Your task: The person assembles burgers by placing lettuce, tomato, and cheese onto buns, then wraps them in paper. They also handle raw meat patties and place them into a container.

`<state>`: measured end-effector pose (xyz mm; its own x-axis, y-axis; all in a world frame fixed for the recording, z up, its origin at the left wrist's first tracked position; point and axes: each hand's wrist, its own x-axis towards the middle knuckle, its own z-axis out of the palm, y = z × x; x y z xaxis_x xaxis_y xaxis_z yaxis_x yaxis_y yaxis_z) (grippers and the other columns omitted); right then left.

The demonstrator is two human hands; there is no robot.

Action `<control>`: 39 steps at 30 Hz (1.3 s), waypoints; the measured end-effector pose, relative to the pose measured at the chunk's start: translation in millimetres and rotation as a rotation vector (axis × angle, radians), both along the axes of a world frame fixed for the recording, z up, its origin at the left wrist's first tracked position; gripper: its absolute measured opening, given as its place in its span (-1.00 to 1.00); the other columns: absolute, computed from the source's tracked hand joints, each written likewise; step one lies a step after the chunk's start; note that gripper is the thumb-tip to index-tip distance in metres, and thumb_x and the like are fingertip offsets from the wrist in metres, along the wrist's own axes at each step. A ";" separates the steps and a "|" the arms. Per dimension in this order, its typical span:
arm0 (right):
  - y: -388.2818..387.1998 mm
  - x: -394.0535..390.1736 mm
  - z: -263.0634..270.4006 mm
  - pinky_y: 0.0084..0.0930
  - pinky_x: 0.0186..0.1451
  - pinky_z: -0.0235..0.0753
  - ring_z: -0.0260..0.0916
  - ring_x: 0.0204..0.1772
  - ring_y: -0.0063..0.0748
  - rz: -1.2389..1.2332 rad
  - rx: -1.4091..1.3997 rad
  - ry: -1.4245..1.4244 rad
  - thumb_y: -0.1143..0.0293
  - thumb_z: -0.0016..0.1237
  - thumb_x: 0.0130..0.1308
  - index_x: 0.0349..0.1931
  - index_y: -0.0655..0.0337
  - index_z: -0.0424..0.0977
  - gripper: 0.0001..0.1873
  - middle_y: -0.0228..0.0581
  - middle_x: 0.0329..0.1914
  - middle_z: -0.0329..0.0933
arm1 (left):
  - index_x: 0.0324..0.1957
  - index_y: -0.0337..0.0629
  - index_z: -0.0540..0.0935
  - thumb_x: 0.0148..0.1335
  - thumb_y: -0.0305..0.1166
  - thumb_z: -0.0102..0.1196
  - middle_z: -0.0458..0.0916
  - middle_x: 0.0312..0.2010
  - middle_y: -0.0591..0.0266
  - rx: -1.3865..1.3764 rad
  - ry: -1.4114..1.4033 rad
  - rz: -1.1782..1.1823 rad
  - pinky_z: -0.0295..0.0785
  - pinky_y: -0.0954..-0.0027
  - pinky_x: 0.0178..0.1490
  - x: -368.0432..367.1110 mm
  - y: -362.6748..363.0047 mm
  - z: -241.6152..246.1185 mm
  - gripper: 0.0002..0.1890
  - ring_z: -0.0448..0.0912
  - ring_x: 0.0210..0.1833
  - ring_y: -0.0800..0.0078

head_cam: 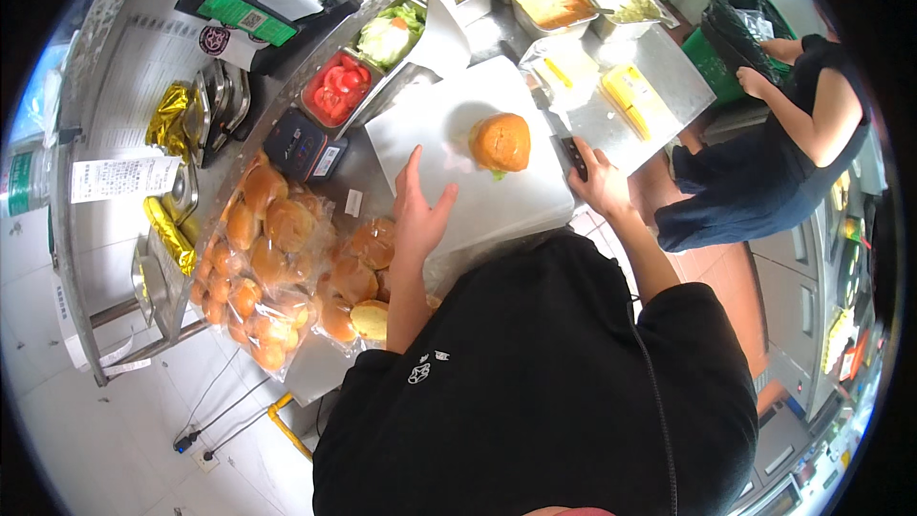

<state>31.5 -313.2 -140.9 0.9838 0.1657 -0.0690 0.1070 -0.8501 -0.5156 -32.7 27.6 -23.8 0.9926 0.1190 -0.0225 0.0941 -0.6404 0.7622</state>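
An assembled burger [501,142] in a bun sits on a stack of white paper sheets [430,115], with a bit of green leaf showing at its lower edge. My left hand [421,204] hovers over the left part of the sheets, fingers spread, holding nothing. At the right edge of the stack, my right hand [602,183] grips the dark riveted handle of a knife [575,158]. The knife's blade points away from me, beside the sheets.
Bagged buns [269,251] lie at left, near a dark scale [306,145]. Behind are tomato slices [337,91], lettuce [390,36] and a pan of orange sauce [550,0]. Cheese slices [634,99] lie at right. A person [781,136] stands beyond, hands at a lined bin [741,21].
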 end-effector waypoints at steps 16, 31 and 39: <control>81.0 21.6 51.7 -0.25 0.25 0.61 0.60 0.19 -0.11 -0.299 1.072 0.691 -0.12 0.16 0.46 0.63 0.32 -0.09 0.03 0.22 0.32 0.47 | 0.64 -0.05 0.01 0.32 0.39 0.12 0.41 0.42 -0.07 -0.413 0.457 0.131 0.66 0.00 0.00 78.7 -42.1 -51.2 0.09 0.66 0.11 0.12; 143.4 18.6 30.2 -0.19 0.22 0.58 0.56 0.16 -0.19 -0.225 1.094 0.646 -0.07 0.30 0.36 0.58 0.34 -0.05 0.06 0.10 0.26 0.47 | 0.55 -0.11 0.24 0.33 0.32 0.15 0.57 0.24 -0.01 -0.469 0.370 0.307 0.61 0.12 0.05 64.9 3.1 -77.4 -0.04 0.62 0.16 0.22; 52.1 -47.5 22.0 0.06 0.34 0.35 0.33 0.28 0.23 -0.067 -0.235 -0.081 0.03 0.15 0.38 0.39 0.32 0.36 -0.29 0.18 0.24 0.37 | 0.31 -0.21 0.60 0.31 0.18 0.17 0.46 0.34 -0.12 0.331 0.210 0.699 0.25 -0.10 0.45 72.5 88.9 -121.2 -0.26 0.39 0.39 -0.07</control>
<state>-16.0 -261.1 -118.9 0.9958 0.0892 -0.0181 0.0799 -0.9521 -0.2951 39.8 116.4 -145.1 0.6648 0.7450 -0.0554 0.6774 -0.5699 0.4652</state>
